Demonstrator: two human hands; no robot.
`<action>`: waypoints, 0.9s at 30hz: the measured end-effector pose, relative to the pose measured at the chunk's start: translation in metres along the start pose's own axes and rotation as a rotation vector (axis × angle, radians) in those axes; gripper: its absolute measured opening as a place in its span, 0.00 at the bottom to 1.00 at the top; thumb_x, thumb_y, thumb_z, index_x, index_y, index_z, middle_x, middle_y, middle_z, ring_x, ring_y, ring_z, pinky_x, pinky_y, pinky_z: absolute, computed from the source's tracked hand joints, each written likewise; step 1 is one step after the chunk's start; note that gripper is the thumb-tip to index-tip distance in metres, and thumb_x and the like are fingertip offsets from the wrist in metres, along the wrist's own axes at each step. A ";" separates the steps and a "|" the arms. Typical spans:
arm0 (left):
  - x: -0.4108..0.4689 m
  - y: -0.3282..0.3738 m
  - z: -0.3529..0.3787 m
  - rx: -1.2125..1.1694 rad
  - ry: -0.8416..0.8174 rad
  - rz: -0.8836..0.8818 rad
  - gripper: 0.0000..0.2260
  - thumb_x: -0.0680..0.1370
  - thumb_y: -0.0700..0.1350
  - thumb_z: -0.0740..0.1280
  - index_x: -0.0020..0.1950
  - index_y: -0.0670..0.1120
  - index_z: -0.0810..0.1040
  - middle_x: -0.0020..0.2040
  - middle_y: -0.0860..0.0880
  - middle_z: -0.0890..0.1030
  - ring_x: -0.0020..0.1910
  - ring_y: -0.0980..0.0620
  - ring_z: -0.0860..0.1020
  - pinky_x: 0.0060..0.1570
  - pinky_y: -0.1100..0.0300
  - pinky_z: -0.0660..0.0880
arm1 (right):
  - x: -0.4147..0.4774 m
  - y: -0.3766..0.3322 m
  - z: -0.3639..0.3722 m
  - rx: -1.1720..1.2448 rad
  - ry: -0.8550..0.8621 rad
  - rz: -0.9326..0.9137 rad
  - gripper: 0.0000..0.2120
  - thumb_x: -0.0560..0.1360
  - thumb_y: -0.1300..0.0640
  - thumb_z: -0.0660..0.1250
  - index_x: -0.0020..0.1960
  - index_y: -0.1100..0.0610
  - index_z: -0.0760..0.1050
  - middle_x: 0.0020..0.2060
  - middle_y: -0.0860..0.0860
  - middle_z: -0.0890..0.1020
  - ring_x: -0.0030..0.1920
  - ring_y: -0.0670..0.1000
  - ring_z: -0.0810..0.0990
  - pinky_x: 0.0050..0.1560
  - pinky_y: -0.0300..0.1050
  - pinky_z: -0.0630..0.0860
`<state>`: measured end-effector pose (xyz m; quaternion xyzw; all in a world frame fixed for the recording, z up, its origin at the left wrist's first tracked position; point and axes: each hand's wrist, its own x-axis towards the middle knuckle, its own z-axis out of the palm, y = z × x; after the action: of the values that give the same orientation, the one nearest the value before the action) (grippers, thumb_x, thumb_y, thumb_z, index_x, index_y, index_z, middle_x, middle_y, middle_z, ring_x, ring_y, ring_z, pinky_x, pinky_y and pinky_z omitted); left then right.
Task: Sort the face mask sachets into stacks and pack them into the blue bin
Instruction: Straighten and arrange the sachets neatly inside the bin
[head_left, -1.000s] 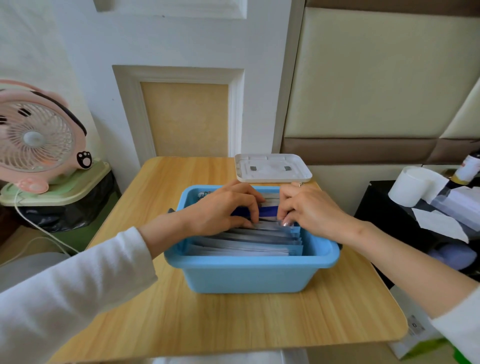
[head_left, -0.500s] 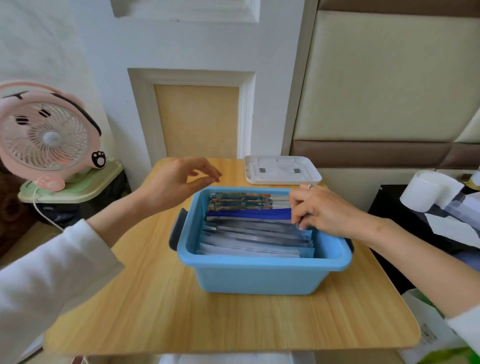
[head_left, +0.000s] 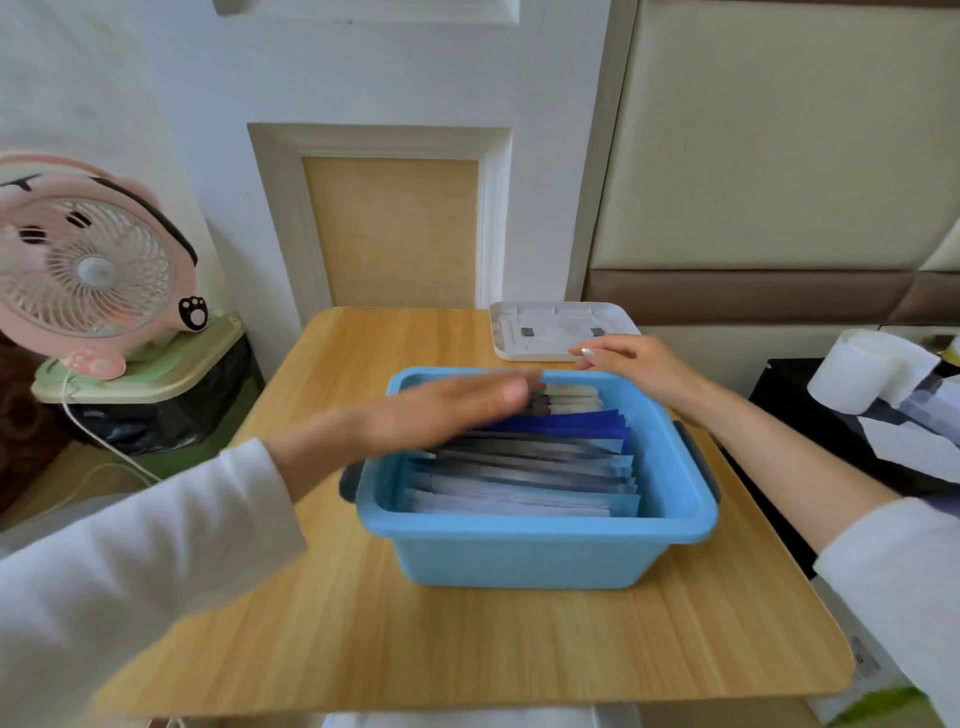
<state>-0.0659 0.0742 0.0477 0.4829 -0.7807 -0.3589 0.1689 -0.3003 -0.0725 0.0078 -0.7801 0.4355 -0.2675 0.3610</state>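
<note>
The face mask sachets (head_left: 530, 467) stand on edge inside the blue bin (head_left: 519, 561), packed in rows from the near wall to the far one. The near rows are pale silver-blue, a band of dark blue ones sits behind them, and a few with darker printed tops fill the far end. The bin rests on the wooden table (head_left: 415, 634), a little right of its middle, with a dark handle showing on each short side.

The left hand (head_left: 447, 410) lies flat, palm down, over the far left part of the bin, fingers straight and together and holding nothing. It is blurred, and whether it touches the sachet tops cannot be told. Its fingertips reach to about the middle of the far rows.

The right hand (head_left: 634, 364) is over the far right corner of the bin, fingers loosely extended and holding nothing. Its fingertips point left toward the near edge of a white lid (head_left: 550, 327), which lies flat at the far edge of the table just behind the bin; contact with the lid is unclear. Both arms wear white sleeves.

To the left of the table a pink fan (head_left: 88, 270) stands on the pale green top (head_left: 156, 364) of a container lined with a black bag. To the right, a white paper roll (head_left: 862, 369) lies on a dark surface among loose papers.
</note>
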 end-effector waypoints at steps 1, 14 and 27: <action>0.001 -0.001 -0.016 -0.164 0.147 0.059 0.24 0.79 0.58 0.50 0.74 0.54 0.63 0.73 0.59 0.65 0.71 0.64 0.63 0.70 0.63 0.61 | 0.005 0.002 0.000 0.058 0.027 0.013 0.09 0.79 0.53 0.61 0.55 0.51 0.78 0.52 0.50 0.82 0.55 0.48 0.78 0.61 0.42 0.71; 0.058 -0.103 -0.050 -0.298 0.583 -0.323 0.09 0.81 0.41 0.58 0.54 0.40 0.77 0.48 0.49 0.82 0.48 0.52 0.80 0.45 0.66 0.74 | 0.105 0.110 0.017 -0.696 -0.096 0.197 0.31 0.78 0.42 0.59 0.76 0.51 0.53 0.75 0.55 0.57 0.75 0.57 0.54 0.72 0.57 0.53; 0.043 -0.055 -0.067 0.019 0.720 0.039 0.21 0.75 0.40 0.69 0.66 0.44 0.69 0.65 0.48 0.75 0.65 0.53 0.72 0.66 0.54 0.69 | 0.034 -0.021 -0.042 -0.696 0.484 -0.526 0.11 0.68 0.60 0.69 0.49 0.60 0.74 0.46 0.56 0.77 0.44 0.58 0.78 0.42 0.48 0.73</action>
<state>-0.0107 -0.0052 0.0500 0.5648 -0.6835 -0.1554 0.4355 -0.3048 -0.1090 0.0533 -0.8533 0.3586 -0.3616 -0.1117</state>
